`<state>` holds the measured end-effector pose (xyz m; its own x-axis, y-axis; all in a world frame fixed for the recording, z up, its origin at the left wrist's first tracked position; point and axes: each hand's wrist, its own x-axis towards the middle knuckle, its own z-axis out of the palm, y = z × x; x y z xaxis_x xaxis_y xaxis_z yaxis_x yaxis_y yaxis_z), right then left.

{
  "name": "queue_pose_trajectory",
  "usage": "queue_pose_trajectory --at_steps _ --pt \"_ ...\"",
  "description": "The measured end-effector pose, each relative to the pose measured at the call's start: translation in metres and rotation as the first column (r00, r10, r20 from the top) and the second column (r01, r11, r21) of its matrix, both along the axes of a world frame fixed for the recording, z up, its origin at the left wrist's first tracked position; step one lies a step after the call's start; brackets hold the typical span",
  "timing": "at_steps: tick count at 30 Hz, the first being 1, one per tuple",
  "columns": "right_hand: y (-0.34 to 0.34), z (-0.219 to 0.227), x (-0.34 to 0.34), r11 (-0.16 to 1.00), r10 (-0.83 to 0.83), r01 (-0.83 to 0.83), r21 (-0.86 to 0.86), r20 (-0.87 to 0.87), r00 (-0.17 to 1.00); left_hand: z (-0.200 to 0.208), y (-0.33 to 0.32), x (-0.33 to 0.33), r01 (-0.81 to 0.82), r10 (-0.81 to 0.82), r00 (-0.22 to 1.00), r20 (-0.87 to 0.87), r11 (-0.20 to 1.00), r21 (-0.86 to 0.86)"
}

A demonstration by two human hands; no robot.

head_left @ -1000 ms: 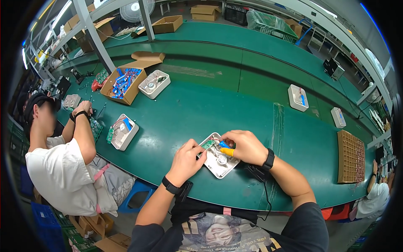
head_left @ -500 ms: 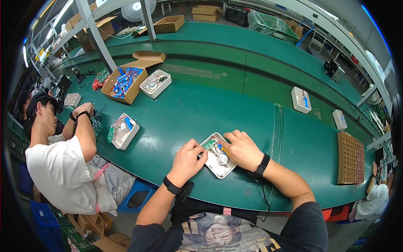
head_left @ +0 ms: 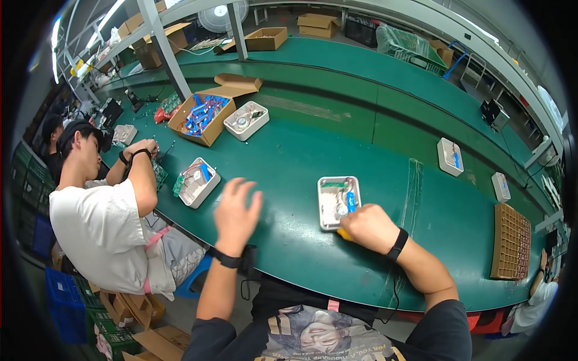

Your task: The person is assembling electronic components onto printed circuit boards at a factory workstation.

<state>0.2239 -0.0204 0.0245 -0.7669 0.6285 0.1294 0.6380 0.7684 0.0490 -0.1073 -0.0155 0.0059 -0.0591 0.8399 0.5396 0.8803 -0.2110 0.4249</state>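
Fingers of the left hand [head_left: 236,215] now spread clear of the white casing [head_left: 321,203], turned straighter on the bench [head_left: 289,240]. The right hand [head_left: 368,228] curls over its near right corner; whether it pinches, I cannot tell.

The nearest case [head_left: 327,209] is white, its cylinder [head_left: 350,202] bright blue, its circuit board [head_left: 330,185] green (as is the tabletop [head_left: 289,162]); the partitioned box [head_left: 507,246] is gridded brown.
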Motion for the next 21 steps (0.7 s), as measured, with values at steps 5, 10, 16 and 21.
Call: queue_pose_trajectory --at_steps 5,10,16,21 --pt "0.048 -0.026 0.022 0.884 -0.459 0.465 0.043 -0.1 0.883 -0.009 0.001 -0.085 -0.406 0.386 0.909 -0.157 0.906 -0.119" --pt "0.058 -0.04 0.031 0.848 -0.342 0.432 0.306 -0.306 0.888 -0.026 -0.004 -0.103 -0.34 0.297 0.907 -0.298 0.935 -0.103" --pt "0.051 -0.026 0.021 0.964 -0.219 0.153 -0.216 -0.322 0.921 -0.021 -0.026 -0.053 -0.101 0.071 0.973 -0.218 0.987 -0.129" --pt "0.035 -0.021 -0.014 0.913 -0.216 -0.037 -0.406 -0.559 0.801 -0.01 -0.06 0.017 0.187 -0.223 0.956 -0.191 0.964 -0.188"
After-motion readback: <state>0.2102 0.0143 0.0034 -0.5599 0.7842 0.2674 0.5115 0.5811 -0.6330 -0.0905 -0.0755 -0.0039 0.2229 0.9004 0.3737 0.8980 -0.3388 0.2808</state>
